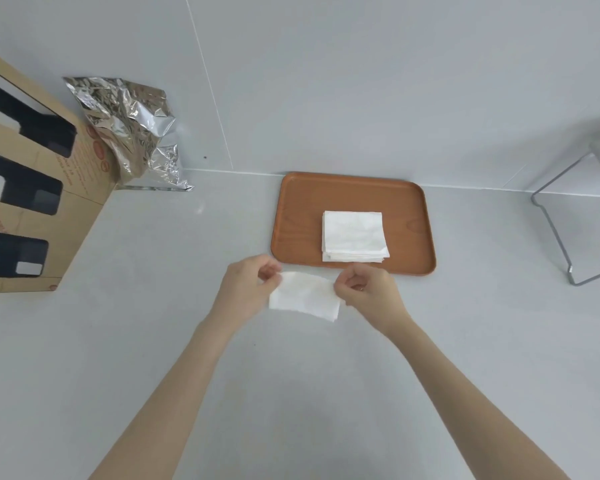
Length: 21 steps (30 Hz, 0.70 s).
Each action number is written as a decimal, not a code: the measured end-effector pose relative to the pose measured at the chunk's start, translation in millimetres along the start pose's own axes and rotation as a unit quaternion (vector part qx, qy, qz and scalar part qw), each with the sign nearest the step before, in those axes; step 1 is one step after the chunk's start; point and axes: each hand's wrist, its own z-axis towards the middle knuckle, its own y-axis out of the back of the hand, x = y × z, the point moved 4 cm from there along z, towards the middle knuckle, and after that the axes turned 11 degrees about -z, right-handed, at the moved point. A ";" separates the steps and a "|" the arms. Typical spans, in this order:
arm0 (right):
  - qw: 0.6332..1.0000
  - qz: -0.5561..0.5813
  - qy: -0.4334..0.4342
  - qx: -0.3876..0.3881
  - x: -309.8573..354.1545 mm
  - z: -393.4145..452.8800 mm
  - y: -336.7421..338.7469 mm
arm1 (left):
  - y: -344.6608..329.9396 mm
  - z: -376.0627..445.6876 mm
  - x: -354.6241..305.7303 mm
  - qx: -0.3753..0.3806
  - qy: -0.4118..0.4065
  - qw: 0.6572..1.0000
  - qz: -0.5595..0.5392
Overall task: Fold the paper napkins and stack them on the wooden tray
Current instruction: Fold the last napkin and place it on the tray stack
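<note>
A white paper napkin (305, 296), folded into a rectangle, hangs between my hands just above the grey counter. My left hand (248, 289) pinches its upper left corner and my right hand (369, 289) pinches its upper right edge. Just beyond them lies the wooden tray (298, 216), an orange-brown rounded rectangle against the back wall. A neat stack of folded white napkins (354, 236) rests on the tray's near right half, square and flat.
A cardboard box (32, 188) with dark cut-outs stands at the left. A crumpled silver foil bag (132, 129) leans in the corner beside it. A metal wire rack (575, 216) stands at the far right.
</note>
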 end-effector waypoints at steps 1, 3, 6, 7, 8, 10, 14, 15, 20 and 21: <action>1.000 0.006 0.006 -0.015 2.4 6.0 12.1 | -2.1 7.9 -9.6 -0.001 -0.005 1.000 -0.027; 0.999 0.016 0.021 -0.044 7.5 17.6 35.0 | -6.2 22.1 -25.8 -0.001 -0.011 0.997 -0.077; 0.995 0.028 0.035 -0.090 11.4 36.3 63.8 | -15.5 44.0 -43.1 -0.007 -0.012 0.992 -0.125; 0.994 0.028 0.034 -0.105 11.3 43.2 71.2 | -19.4 52.2 -47.9 -0.009 -0.012 0.991 -0.129; 0.992 0.028 0.032 -0.115 10.4 50.4 77.4 | -23.7 60.8 -52.6 -0.011 -0.015 0.991 -0.129; 0.991 0.022 0.026 -0.126 6.5 66.4 85.6 | -33.6 79.2 -59.9 -0.012 -0.018 0.992 -0.126; 0.991 -0.005 0.006 -0.133 -7.4 97.9 89.1 | -50.5 112.5 -61.6 -0.018 -0.012 0.994 -0.105; 0.991 -0.011 -0.001 -0.132 -11.6 103.6 87.8 | -53.7 118.4 -59.9 -0.018 -0.013 0.995 -0.099; 0.991 -0.034 -0.045 -0.119 -34.7 132.4 79.3 | -75.1 145.5 -45.8 0.002 -0.004 0.999 -0.046; 0.991 -0.039 -0.049 -0.118 -38.8 136.4 77.0 | -78.9 148.9 -42.1 0.007 0.000 0.999 -0.041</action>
